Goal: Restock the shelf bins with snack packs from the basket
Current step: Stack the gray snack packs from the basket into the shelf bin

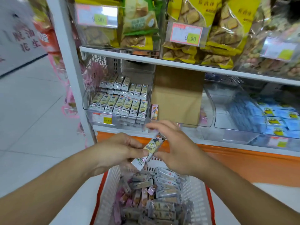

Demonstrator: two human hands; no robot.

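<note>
Both hands meet above a white basket with a red rim (pixel 197 190), which is full of wrapped snack packs (pixel 162 200). My left hand (pixel 118 150) pinches a long yellow-and-white snack pack (pixel 150 150) near its middle. My right hand (pixel 177 148) curls over the same pack, thumb under it and fingers at its upper end. A clear shelf bin (pixel 117 101) at the lower left holds rows of matching packs standing upright. The clear bin (pixel 209 114) beside it holds a pink pack (pixel 154 111) at its left edge.
A brown cardboard box (pixel 177 96) stands in the middle bin. Blue packs (pixel 276 117) fill the bin on the right. Upper shelf bins hold yellow biscuit bags (pixel 219 30) with 9.90 price tags. An orange base panel (pixel 243 161) runs below the shelf. White floor tiles (pixel 32 119) lie to the left.
</note>
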